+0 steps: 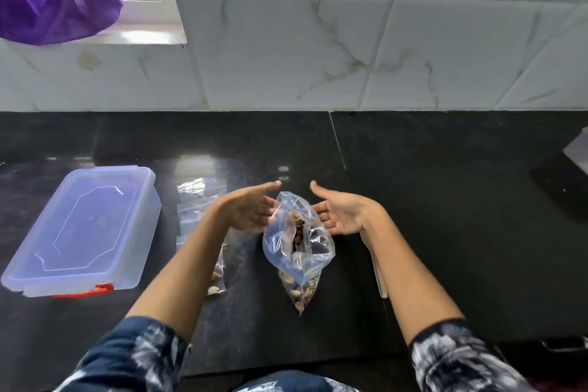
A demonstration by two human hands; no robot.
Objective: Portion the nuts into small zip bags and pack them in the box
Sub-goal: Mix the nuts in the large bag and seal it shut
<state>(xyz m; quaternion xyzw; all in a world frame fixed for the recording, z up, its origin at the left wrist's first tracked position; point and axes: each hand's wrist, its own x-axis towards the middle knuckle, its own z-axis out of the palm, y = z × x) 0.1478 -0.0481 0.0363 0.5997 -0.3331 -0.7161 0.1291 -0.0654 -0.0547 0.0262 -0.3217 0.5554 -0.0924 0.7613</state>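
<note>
Lying on the middle of the black stone counter (pixel 413 200), one large clear zip bag (pixel 297 251) is sagging between the person's two hands; its crinkled plastic is puffed up, and mixed nuts (pixel 300 288) are gathering in its lower corner nearest the person, with a few more showing near its top. The left hand (pixel 251 208) is hovering palm-inward at the bag's upper left, fingers spread and loose, blurred, so I cannot tell if it is touching the plastic. The right hand (pixel 342 213) is sitting at the upper right, palm up, fingers apart and gripping nothing, their tips just at the bag's edge. Left of the bag, small zip bags (pixel 200 200) are lying in a row, at least three, partly hidden by the forearm; the nearest one (pixel 218 280) is holding some nuts. Further left, one translucent rectangular plastic box (pixel 82 231) is sitting with its lid on and a red clip at its near end.
</note>
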